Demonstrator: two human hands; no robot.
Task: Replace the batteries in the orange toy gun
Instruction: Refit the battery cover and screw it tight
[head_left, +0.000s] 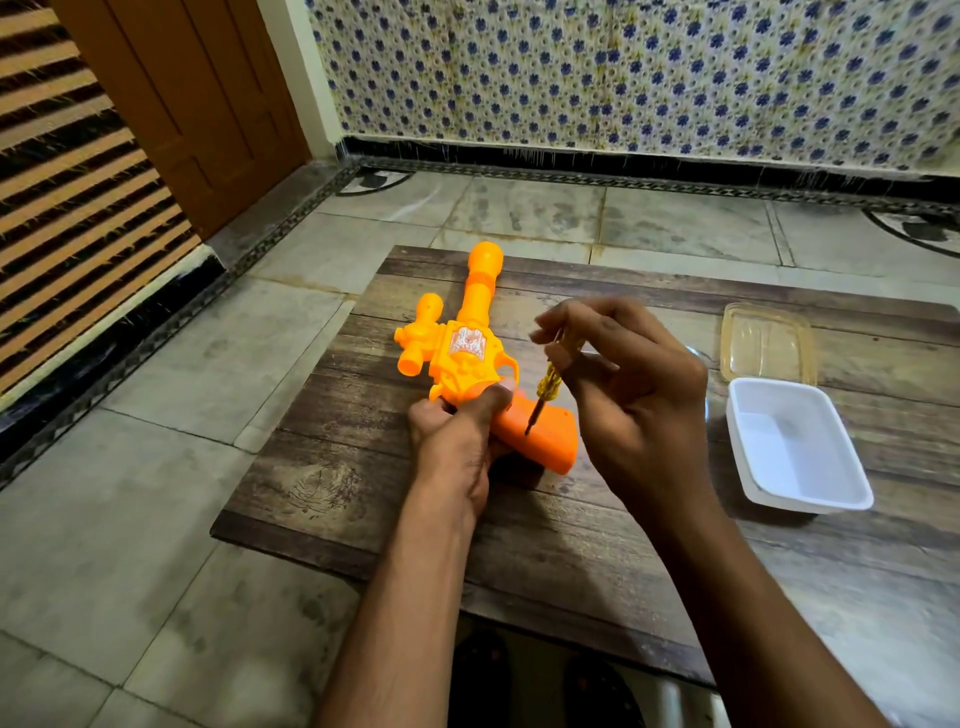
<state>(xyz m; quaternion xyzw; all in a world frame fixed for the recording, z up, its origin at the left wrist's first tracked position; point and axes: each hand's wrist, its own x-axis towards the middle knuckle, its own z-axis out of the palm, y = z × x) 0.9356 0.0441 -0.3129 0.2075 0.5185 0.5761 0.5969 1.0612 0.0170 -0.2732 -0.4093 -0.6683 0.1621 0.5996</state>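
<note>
The orange toy gun (470, 340) lies on a wooden board (363, 467), barrel pointing away from me, handle toward the right. My left hand (457, 441) grips the gun where the body meets the handle. My right hand (623, 384) pinches a small screwdriver (545, 389) with a yellow see-through handle. The screwdriver stands nearly upright, and its dark tip touches the flat side of the orange handle (545, 439). No batteries are in view.
A white plastic tray (800, 493) sits on the board to the right, with a clear lid (766, 343) just behind it. The board rests above a tiled floor. A patterned wall runs along the back; a brown door stands at the far left.
</note>
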